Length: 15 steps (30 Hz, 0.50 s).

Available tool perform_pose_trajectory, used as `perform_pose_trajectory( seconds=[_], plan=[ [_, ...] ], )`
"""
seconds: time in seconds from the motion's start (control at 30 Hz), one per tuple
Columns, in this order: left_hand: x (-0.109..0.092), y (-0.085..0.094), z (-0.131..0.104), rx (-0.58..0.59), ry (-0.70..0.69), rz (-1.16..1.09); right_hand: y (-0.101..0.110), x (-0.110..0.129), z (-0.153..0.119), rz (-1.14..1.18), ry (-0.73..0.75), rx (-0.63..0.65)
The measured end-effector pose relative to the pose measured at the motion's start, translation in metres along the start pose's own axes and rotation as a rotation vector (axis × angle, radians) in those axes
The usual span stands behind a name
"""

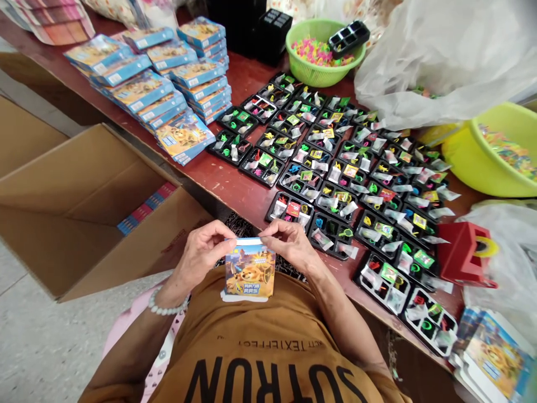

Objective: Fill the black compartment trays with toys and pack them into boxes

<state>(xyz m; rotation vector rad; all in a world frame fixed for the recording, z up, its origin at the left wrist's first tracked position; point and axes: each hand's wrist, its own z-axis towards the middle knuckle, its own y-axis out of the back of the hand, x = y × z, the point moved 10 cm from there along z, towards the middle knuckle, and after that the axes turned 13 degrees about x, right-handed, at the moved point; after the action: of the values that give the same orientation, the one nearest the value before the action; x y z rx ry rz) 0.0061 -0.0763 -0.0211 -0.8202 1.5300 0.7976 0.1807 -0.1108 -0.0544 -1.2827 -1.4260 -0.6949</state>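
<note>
A small printed cardboard box (250,271) with a cartoon picture is held upright against my brown shirt. My left hand (206,246) pinches its upper left corner between thumb and fingers. At the upper right corner, my right hand (291,243) grips the same way. Between the two hands runs the white top edge of the box, and a white flap sticks out at its bottom. Beyond my right hand lie several black compartment trays (289,210) filled with small colourful toys and little packets.
Stacks of similar blue boxes (184,134) stand at the table's left. A large open carton (84,224) sits beside the table. Behind the trays are a green basket (302,73) and a yellow tub (465,148). A red tape dispenser (459,254) and flat printed boxes (497,350) lie right.
</note>
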Motion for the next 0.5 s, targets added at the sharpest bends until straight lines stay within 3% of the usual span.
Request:
perform_pose_trajectory(
  seconds=[0.2, 0.37, 0.5],
  plan=[
    [-0.011, -0.01, -0.008, 0.108, -0.15, 0.123, 0.007, 0.003, -0.016, -0.032, 0.182, 0.007],
    [-0.01, -0.013, -0.017, 0.065, -0.179, 0.265, 0.002, -0.001, -0.026, -0.125, 0.318, -0.063],
    [-0.013, -0.011, -0.013, -0.06, -0.106, 0.284, -0.003, 0.026, -0.041, -0.303, 0.395, -0.151]
  ],
)
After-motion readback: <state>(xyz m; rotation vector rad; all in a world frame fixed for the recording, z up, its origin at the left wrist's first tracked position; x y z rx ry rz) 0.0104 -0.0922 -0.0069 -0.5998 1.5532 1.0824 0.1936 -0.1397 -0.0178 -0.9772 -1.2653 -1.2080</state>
